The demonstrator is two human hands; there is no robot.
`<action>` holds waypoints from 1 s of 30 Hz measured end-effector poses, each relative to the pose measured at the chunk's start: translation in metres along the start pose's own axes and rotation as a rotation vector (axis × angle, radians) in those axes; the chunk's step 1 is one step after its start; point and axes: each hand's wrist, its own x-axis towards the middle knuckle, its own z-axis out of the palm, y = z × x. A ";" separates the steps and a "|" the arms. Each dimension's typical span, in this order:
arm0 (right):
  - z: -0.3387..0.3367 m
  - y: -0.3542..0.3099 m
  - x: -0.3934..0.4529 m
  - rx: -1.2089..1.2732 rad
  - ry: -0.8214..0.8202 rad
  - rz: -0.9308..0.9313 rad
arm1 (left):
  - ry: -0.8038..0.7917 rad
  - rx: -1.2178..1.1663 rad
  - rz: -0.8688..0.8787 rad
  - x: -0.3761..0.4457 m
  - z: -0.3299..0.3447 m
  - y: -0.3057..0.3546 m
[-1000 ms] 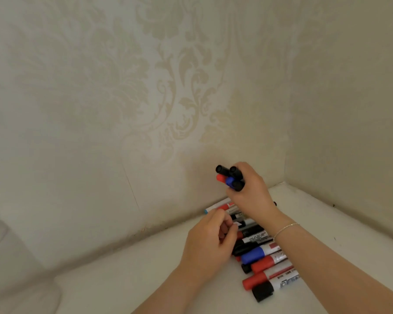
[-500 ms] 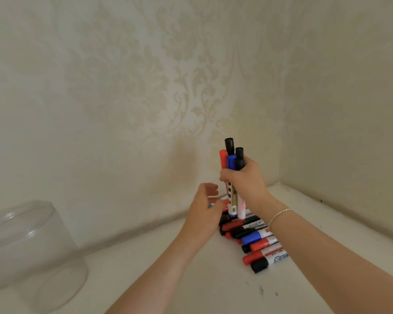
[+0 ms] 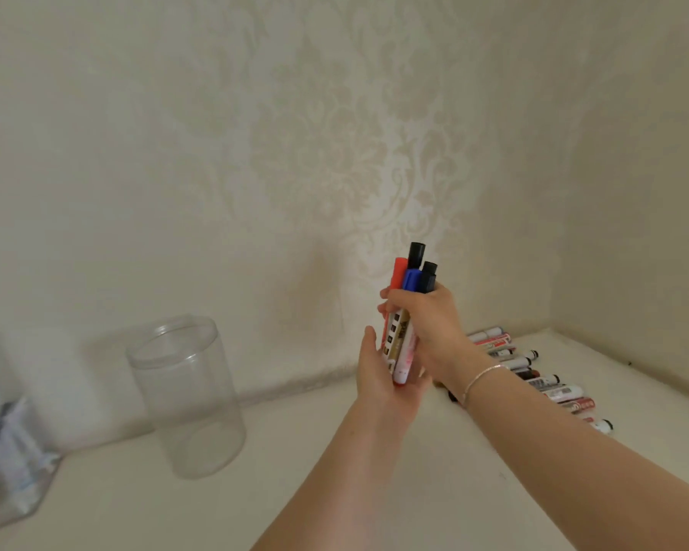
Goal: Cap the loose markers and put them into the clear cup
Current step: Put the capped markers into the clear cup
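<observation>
My right hand [image 3: 428, 312] grips an upright bundle of capped markers [image 3: 408, 308], with red, blue and black caps sticking out above the fingers. My left hand [image 3: 382, 381] is cupped under the bundle's lower ends, palm up, touching them. The clear cup [image 3: 184, 395] stands upright and empty on the white table [image 3: 335, 471], well to the left of both hands. Several more markers [image 3: 533, 375] lie in a row on the table behind my right wrist, partly hidden by the arm.
Patterned walls meet in a corner at the right, close behind the row of markers. A second clear container [image 3: 5, 443] with crumpled white and dark stuff inside sits at the far left edge.
Both hands lifted the bundle off the pile and moved left with it. My left hand went from beside the markers to under their ends. The view swung left, showing the whole cup.
</observation>
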 end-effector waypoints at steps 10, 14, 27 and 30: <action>0.012 0.008 -0.002 -0.125 -0.072 -0.058 | 0.051 -0.038 0.130 0.003 -0.001 0.009; 0.014 0.007 -0.004 -0.105 -0.087 -0.159 | 0.081 -0.019 0.146 0.007 -0.002 0.010; 0.025 0.013 0.004 -0.210 -0.081 -0.415 | 0.183 -0.100 0.161 0.009 -0.008 0.021; 0.030 0.018 0.005 -0.206 -0.082 -0.389 | 0.171 -0.074 0.163 0.008 -0.009 0.023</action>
